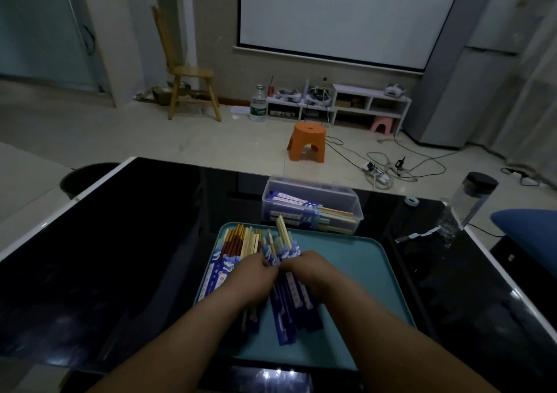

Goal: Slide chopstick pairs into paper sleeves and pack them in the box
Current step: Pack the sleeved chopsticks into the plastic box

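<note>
A teal tray (pixel 355 275) lies on the black table and carries several chopsticks in blue patterned paper sleeves. One heap of sleeved chopsticks (pixel 233 249) sits at the tray's left. My left hand (pixel 256 275) and my right hand (pixel 310 269) meet over a second bundle of blue sleeves (pixel 294 305) in the tray's middle, fingers curled round it. Pale chopstick tips (pixel 283 234) stick up out of this bundle beyond my fingers. Behind the tray stands a clear plastic box (pixel 310 205) holding a few sleeved pairs.
The glossy black table (pixel 135 242) has a white rim. A clear bottle with a black cap (pixel 473 199) and a tape roll (pixel 412 201) stand at the right. A dark bin (pixel 87 178) sits off the left edge. An orange stool (pixel 307 145) and cables lie on the floor beyond.
</note>
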Tool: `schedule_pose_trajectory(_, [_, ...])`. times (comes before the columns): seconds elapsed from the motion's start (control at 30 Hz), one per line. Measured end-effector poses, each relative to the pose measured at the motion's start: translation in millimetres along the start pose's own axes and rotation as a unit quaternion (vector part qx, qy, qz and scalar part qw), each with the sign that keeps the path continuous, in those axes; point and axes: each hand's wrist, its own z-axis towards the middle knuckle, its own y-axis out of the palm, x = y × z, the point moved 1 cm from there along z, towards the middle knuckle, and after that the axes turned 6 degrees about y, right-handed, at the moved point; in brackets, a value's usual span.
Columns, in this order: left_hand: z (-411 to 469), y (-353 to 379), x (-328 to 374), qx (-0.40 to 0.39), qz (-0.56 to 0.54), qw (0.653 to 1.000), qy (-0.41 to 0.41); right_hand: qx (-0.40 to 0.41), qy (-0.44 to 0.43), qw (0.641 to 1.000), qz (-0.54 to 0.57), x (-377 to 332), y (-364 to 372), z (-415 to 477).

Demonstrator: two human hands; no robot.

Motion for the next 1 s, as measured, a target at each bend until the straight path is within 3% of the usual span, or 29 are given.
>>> schedule_pose_trajectory(0.13, [-4, 8, -1, 0.022, -0.020, 1.000, -0.002, 0.030, -0.049, 0.997, 0.051, 8, -16, -4])
schedule_pose_trajectory(0.27, [-10, 13, 8, 0.076, -0.061, 0.993, 0.067, 0.038, -0.094, 0.988, 0.119, 8, -30, -8])
schedule_pose_trajectory(0.43, [-6, 34, 29, -0.066, -0.202, 0.973, 0.094, -0.035, -0.169, 0.968, 0.181, -11, -46, -21])
schedule_pose_trajectory(0.6, [13, 47, 44, 0.036, -0.143, 0.976, 0.160, -0.029, -0.235, 0.963, 0.130, -16, -54, -24])
schedule_pose_trajectory(0.8, [23, 73, 33, -0.027, -0.091, 0.983, 0.158, 0.002, -0.156, 0.974, 0.165, 27, -55, 0])
schedule_pose_trajectory(1.0, [29, 75, 56, 0.068, -0.116, 0.976, 0.173, -0.034, -0.137, 0.955, 0.261, 4, -58, 6])
